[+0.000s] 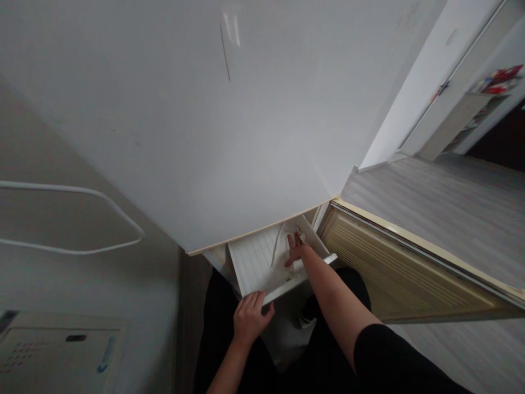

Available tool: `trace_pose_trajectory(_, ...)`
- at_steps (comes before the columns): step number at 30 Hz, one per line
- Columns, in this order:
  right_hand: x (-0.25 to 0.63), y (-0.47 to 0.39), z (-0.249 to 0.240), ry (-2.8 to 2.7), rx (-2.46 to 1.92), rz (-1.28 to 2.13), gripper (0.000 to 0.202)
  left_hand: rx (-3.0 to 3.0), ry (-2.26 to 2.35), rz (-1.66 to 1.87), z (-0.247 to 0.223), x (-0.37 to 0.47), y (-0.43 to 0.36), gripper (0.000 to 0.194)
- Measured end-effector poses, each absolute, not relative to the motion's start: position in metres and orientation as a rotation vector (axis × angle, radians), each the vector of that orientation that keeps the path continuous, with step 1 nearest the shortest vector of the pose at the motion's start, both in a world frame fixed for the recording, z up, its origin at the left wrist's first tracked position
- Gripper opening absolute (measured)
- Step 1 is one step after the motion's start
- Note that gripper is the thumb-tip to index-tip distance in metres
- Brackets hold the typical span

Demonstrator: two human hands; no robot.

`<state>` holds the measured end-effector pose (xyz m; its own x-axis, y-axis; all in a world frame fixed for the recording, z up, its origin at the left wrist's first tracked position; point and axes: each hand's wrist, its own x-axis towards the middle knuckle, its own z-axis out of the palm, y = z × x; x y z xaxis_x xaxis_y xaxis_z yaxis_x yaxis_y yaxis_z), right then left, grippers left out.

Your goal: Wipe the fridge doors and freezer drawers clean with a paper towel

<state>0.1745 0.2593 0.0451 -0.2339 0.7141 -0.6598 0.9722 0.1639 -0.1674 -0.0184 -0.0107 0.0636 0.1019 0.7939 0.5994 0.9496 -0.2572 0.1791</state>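
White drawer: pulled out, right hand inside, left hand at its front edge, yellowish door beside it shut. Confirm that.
Not shut: the head view shows the yellowish door standing open. The white drawer is pulled out, right hand inside, left hand at its front edge.

White ribbed rectangular drawer [250, 262], pulled out below a large pale grey flat surface [254, 120]. Left bare hand [249, 317] at drawer's front edge, fingers over the rim. Right bare hand [296, 250] inside the drawer, fingers spread, by a crumpled translucent white sheet [280, 257]. Open cream-yellow ridged door [381, 268] to the right of the drawer. Grey wood-grain floor [443, 202] beyond. White bent cable [74, 190] at far left, above a pale panel [61, 350] with blue marking.
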Motion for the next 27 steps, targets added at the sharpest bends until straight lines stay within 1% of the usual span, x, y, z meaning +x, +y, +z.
trace_pose_trajectory(5, 0.137, 0.245, 0.05, 1.861, 1.661, -0.641, 0.18, -2.118, -1.726, -0.907, 0.061, -0.017, -0.01, 0.02)
trace_pose_trajectory(8, 0.102, 0.229, 0.056, 1.916, 1.607, -0.617, 0.183, -2.117, -1.733, -0.896, 0.059, -0.017, -0.01, 0.021)
trace_pose_trajectory(9, 0.089, 0.22, 0.057, 1.97, 1.577, -0.605, 0.181, -2.123, -1.735, -0.887, 0.059, -0.018, -0.01, 0.021)
trace_pose_trajectory(11, 0.063, 0.199, 0.057, 2.11, 1.501, -0.58, 0.17, -2.137, -1.72, -0.874, 0.06, -0.019, -0.01, 0.022)
trace_pose_trajectory(12, 0.051, 0.188, 0.056, 2.198, 1.451, -0.58, 0.161, -2.143, -1.706, -0.874, 0.061, -0.019, -0.01, 0.022)
trace_pose_trajectory(14, 0.031, 0.169, 0.053, 2.381, 1.21, -0.649, 0.137, -2.149, -1.679, -0.884, 0.063, -0.02, -0.01, 0.021)
trace_pose_trajectory(16, 0.021, 0.157, 0.053, 2.474, 0.972, -0.719, 0.122, -2.145, -1.666, -0.898, 0.064, -0.021, -0.01, 0.019)
trace_pose_trajectory(19, 0.027, 0.155, 0.058, 2.451, 0.8, -0.741, 0.114, -2.133, -1.671, -0.9, 0.063, -0.021, -0.01, 0.019)
trace_pose_trajectory(23, 0.067, 0.171, 0.072, 2.366, 0.663, -0.773, 0.101, -2.128, -1.68, -0.889, 0.061, -0.021, -0.011, 0.022)
trace_pose_trajectory(25, 0.094, 0.181, 0.08, 2.319, 0.71, -0.815, 0.105, -2.144, -1.703, -0.893, 0.062, -0.021, -0.011, 0.02)
trace_pose_trajectory(27, 0.124, 0.191, 0.088, 2.256, 0.886, -0.842, 0.115, -2.153, -1.724, -0.91, 0.064, -0.02, -0.011, 0.018)
